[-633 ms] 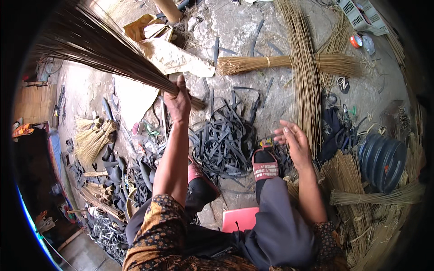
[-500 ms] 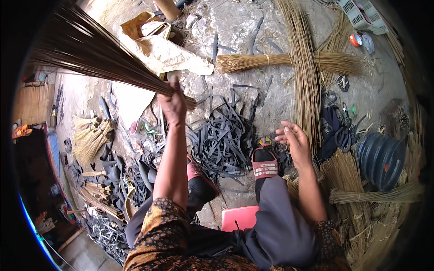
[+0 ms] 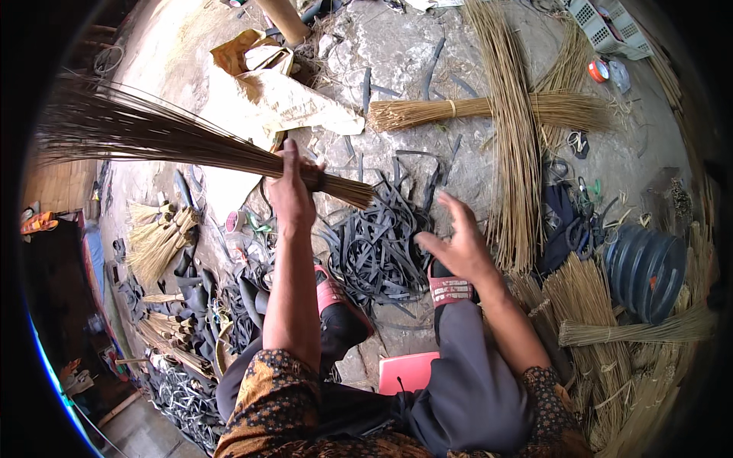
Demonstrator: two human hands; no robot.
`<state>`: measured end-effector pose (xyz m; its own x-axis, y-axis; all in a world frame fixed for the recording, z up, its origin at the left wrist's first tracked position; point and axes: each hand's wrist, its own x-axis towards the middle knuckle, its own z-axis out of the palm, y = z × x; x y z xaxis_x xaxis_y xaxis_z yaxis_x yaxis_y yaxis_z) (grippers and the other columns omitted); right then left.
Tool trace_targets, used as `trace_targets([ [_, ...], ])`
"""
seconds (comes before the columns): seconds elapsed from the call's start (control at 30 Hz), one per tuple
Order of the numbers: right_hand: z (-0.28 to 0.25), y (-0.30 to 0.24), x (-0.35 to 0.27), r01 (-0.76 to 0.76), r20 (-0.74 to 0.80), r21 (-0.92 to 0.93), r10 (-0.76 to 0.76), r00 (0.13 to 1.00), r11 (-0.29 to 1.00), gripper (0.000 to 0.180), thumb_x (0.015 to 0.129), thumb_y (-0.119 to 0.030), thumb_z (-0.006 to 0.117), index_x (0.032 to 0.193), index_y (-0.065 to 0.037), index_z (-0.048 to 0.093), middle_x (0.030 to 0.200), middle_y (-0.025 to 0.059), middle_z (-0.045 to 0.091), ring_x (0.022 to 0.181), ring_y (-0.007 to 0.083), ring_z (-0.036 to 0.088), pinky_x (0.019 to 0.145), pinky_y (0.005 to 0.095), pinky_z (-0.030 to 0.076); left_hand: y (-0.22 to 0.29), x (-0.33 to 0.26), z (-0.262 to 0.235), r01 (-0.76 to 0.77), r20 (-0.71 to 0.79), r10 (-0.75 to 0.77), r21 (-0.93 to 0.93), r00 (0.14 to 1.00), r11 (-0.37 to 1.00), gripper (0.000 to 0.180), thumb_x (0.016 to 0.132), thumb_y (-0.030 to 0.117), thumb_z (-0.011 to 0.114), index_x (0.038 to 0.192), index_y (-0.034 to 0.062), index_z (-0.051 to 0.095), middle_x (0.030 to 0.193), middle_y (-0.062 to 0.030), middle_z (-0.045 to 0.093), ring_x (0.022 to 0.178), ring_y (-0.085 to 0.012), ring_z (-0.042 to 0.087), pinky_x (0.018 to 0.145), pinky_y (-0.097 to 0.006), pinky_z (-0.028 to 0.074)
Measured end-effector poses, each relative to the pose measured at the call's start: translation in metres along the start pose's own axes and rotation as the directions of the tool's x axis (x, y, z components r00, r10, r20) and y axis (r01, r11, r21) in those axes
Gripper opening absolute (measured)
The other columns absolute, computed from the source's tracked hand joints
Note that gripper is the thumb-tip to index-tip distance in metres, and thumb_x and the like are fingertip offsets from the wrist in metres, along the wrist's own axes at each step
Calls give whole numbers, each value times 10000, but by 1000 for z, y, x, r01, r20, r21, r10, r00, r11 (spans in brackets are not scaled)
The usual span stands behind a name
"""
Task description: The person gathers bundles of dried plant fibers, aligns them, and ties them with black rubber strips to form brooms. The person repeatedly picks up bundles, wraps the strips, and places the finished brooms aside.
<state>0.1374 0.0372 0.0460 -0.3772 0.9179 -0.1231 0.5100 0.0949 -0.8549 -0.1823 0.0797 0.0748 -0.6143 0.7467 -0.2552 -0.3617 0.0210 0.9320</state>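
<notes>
Left hand (image 3: pixel 291 195) grips broom bundle (image 3: pixel 160 141).

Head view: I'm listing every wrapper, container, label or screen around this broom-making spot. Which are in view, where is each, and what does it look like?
Torn paper sack: top centre, beyond the broom bundle in the left hand; crumpled, tan and cream.
Plastic crate: top right corner; pale lattice.
Small round tub: below the crate; red and white.
Tape roll: left of the left hand; white, with a pinkish label.
Flat pink thing: between the legs; plain.
No screens or signs.
</notes>
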Motion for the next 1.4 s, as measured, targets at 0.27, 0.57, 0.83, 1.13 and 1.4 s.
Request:
trace_targets([
  [0.27, 9, -39, 21, 138, -42, 132, -134, 990, 982, 508, 804, -84, 821, 1266, 19, 638, 1027, 167, 747, 965, 310, 746, 904, 399, 584, -10, -98, 48, 194, 321, -119, -212, 940, 958, 789, 1033, 499, 616, 1605, 79, 272, 1438, -214, 574, 1351, -334, 557, 1114, -569, 481],
  [0.57, 15, -15, 2, -52, 182, 344, -12, 983, 938, 794, 962, -230, 754, 1603, -12, 339, 1439, 236, 571, 1164, 310, 664, 943, 407, 566, -35, -93, 6, 91, -17, -96, -194, 995, 977, 568, 972, 185, 756, 1367, 58, 368, 1024, -101, 604, 873, -241, 698, 859, -458, 628],
  [0.83, -52, 72, -44, -238, 2, 279, 247, 969, 930, 545, 1074, -188, 582, 1570, -36, 418, 1360, 178, 616, 1131, 210, 643, 954, 343, 544, 285, 79, -240, -259, -761, 331, 220, 558, 941, 561, 1021, 432, 656, 1380, 16, 540, 1409, -207, 556, 1307, -279, 538, 1169, -490, 389],
  [1.13, -116, 143, -41, -341, -575, 235, 413, 707, 910, 690, 1008, -321, 726, 1535, -3, 413, 1391, 233, 588, 1252, 316, 611, 1030, 427, 509, 157, 68, -218, 150, -237, -62, 371, 969, 917, 475, 1079, 337, 542, 1486, 91, 549, 1422, -83, 612, 1215, -226, 627, 1000, -371, 522],
  [1.4, -126, 155, 7, -739, -399, -231, 631, 665, 633, 1218, 803, -763, 732, 1649, -50, 225, 1684, 264, 271, 1576, 397, 241, 1291, 504, 191, -53, -30, -38, 199, 266, -473, 660, 840, 725, 418, 1075, 311, 614, 1361, 7, 606, 1218, -144, 712, 1023, -224, 716, 905, -368, 576],
])
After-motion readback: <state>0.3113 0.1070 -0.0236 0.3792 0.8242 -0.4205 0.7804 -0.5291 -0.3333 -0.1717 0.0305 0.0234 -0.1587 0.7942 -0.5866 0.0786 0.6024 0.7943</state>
